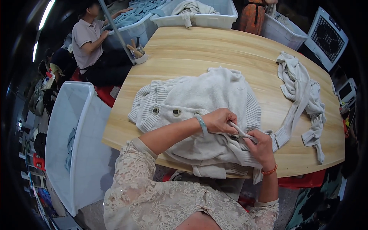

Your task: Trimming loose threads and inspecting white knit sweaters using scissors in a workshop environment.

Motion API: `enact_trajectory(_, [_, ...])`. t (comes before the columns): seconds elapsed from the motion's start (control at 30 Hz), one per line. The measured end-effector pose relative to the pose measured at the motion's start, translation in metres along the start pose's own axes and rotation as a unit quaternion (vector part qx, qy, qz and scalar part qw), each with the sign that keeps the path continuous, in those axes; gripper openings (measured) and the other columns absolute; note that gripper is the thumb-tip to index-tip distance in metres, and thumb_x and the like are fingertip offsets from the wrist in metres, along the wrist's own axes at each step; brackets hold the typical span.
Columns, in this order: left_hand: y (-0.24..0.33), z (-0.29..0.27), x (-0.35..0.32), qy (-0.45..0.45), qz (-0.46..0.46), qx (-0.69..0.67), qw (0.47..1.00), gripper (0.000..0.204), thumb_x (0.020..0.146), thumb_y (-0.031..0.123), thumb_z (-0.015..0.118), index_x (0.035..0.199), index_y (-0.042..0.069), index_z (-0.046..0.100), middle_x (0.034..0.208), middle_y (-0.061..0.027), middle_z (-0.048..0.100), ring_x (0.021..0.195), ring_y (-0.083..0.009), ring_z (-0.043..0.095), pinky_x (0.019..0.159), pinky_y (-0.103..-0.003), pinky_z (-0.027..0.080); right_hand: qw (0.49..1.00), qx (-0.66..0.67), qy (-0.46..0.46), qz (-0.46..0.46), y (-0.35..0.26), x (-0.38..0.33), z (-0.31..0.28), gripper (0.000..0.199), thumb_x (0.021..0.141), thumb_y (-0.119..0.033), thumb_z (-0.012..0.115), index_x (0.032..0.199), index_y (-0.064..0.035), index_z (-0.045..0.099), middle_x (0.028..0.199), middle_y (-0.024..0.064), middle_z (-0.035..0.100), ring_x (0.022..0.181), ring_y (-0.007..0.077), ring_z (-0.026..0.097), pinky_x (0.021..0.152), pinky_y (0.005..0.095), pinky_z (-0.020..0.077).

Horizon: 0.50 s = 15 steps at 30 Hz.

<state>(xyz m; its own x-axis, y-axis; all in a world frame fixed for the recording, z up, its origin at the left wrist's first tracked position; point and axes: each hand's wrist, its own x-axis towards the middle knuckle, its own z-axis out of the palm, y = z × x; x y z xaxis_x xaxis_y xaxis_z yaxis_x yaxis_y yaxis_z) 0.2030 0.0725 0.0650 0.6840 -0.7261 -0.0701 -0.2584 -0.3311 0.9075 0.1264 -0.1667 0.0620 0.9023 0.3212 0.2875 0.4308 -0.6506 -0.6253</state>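
A cream knitted cardigan (214,92) lies spread on the wooden table in front of me, its ribbed collar to the left and a ribbed hem to the right. Dark round buttons (176,112) run along its front band. My left hand (220,120), with a jade-coloured bangle at the wrist, pinches the band's edge. Close to its right, my right hand (261,147), wearing an orange bead bracelet, grips the same band. One dark button (235,137) shows between the two hands. Fingertip detail is partly hidden by folds.
Another cream knit garment (299,84) lies crumpled on the table (184,50) at the right. A white bin (78,115) stands at the left, and a bin of cream garments (226,20) beyond the far edge. A person (90,42) sits at the far left near a small tool pot (141,58).
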Motion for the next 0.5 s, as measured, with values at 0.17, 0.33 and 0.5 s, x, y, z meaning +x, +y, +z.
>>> enact_trajectory(0.17, [-0.002, 0.004, 0.0, 0.086, 0.043, 0.153, 0.983, 0.022, 0.079, 0.021, 0.076, 0.087, 0.003, 0.067, 0.079, -0.0152, 0.067, 0.075, -0.0319, 0.065, 0.066, -0.038, 0.051, 0.998, 0.025, -0.054, 0.028, 0.012, -0.014, -0.028, 0.015, 0.083, -0.015, 0.069, 0.092, -0.0032, 0.07, 0.083, 0.015, 0.066, 0.076, 0.033, 0.065, 0.068, 0.038, 0.0515])
enact_trajectory(0.33, [0.025, 0.013, 0.015, 0.164, 0.17, 0.306, 0.922, 0.017, 0.076, 0.007, 0.068, 0.093, 0.006, 0.066, 0.091, -0.0127, 0.062, 0.087, -0.0347, 0.058, 0.082, -0.043, 0.047, 0.996, -0.077, -0.007, -0.038, -0.005, -0.009, -0.024, 0.014, 0.079, -0.011, 0.07, 0.088, -0.0021, 0.063, 0.085, 0.0135, 0.06, 0.085, 0.0335, 0.059, 0.074, 0.0409, 0.0481])
enact_trajectory(0.5, [0.001, 0.076, 0.09, 0.06, 0.102, 0.307, 0.944, 0.018, 0.077, 0.009, 0.063, 0.095, 0.004, 0.067, 0.093, -0.021, 0.063, 0.089, -0.0407, 0.061, 0.08, -0.046, 0.05, 0.992, -0.125, 0.012, -0.002, -0.003, -0.027, -0.022, 0.016, 0.077, -0.009, 0.07, 0.09, -0.0038, 0.061, 0.087, 0.0133, 0.059, 0.087, 0.0333, 0.06, 0.077, 0.042, 0.0489])
